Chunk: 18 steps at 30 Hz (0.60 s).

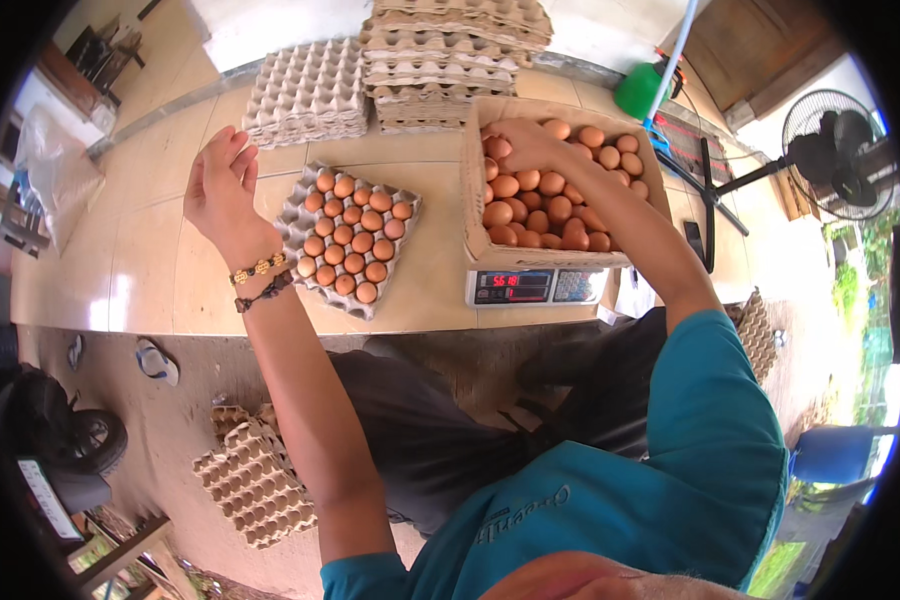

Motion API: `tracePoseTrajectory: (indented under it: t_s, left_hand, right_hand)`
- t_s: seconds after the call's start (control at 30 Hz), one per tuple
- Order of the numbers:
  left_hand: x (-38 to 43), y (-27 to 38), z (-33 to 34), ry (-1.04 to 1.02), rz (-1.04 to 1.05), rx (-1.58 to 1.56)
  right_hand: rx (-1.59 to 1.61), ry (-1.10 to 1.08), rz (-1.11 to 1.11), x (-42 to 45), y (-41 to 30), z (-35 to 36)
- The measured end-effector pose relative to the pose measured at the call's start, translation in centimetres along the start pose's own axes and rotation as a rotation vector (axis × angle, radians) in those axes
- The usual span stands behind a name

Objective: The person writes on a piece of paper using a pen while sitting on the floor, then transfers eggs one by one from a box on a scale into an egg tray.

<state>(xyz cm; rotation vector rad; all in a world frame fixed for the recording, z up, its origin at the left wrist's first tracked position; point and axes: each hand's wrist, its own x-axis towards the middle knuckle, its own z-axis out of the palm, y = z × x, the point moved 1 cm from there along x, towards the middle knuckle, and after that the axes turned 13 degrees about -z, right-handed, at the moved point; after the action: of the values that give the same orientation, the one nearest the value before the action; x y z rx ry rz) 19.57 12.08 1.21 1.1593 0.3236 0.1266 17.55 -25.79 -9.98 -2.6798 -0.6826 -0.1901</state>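
Note:
My right hand (523, 144) reaches into the far left corner of a cardboard box (471, 214), its fingers curled around a brown egg (498, 148). Many more brown eggs (551, 182) fill the box in a loose heap. Under the box stands a digital scale (544, 288) with a lit red display. My left hand (223, 176) is raised left of a pulp egg tray (296, 217), fingers loosely bent and apart, with nothing seen in it. Rows of brown eggs (352, 215) sit in that tray, while cells along its left side are bare.
Stacked egg trays (307, 90) and a taller stack (442, 71) stand against the wall. A pedestal fan (832, 157) and a green sprayer bottle (640, 90) are to the right. A phone (694, 240) lies near the fan's base. Loose trays (259, 480) lie below the tiled ledge (150, 277).

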Motion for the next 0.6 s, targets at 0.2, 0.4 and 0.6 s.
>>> tracePoseTrajectory:
  t_s: [0.2, 0.4, 0.6]
  left_hand:
    - [-0.4, -0.4, 0.1, -0.005, 0.004, 0.025]
    - [-0.3, -0.3, 0.6, -0.012, -0.002, 0.010]
    - [-0.3, -0.4, 0.4, -0.037, 0.002, -0.014]
  right_hand:
    - [-0.039, -0.134, 0.106, 0.1, -0.4, -1.1]
    - [0.132, -0.524, 0.403, -0.2, 2.4, -1.5]
    - [-0.175, -0.192, 0.465, -0.3, -1.3, 1.7]
